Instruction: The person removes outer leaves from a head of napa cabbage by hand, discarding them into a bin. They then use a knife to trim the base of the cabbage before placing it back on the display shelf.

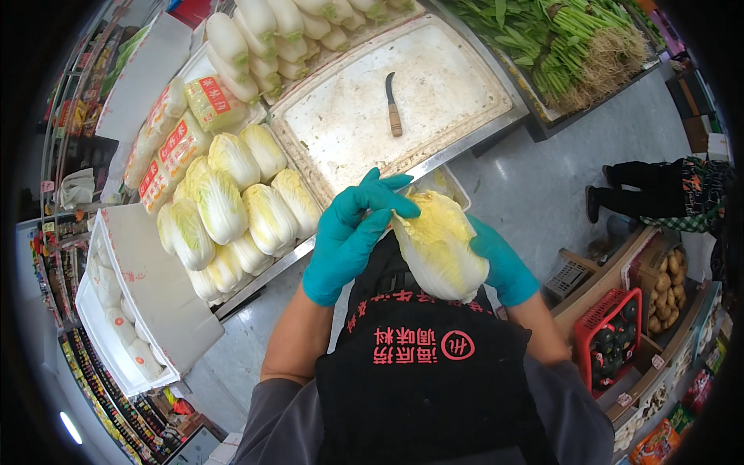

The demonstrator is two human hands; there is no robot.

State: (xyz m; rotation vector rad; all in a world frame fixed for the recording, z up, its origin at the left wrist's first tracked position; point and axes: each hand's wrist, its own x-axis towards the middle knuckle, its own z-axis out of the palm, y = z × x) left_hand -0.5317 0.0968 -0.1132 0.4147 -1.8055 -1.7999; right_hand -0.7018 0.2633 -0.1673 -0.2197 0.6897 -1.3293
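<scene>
A napa cabbage (444, 250) with a yellow leafy top is held in front of my black apron (418, 395). Gloved in teal, my right hand (503, 261) supports it from the right side, its fingers partly hidden behind the head. My left hand (357, 229), in a matching glove, pinches a leaf edge at the cabbage's upper left between thumb and fingers. Beyond my hands, a curved knife (393, 104) with a wooden handle lies on a stained white board (331, 133).
Napa cabbages (221, 197) are piled left of the board, beside bagged goods (183, 139) and white radishes (261, 35). Leafy greens with roots (581, 52) lie at upper right. Below the counter edge sits a white bin (461, 189). Another person (657, 189) stands at right, near a red basket (607, 340).
</scene>
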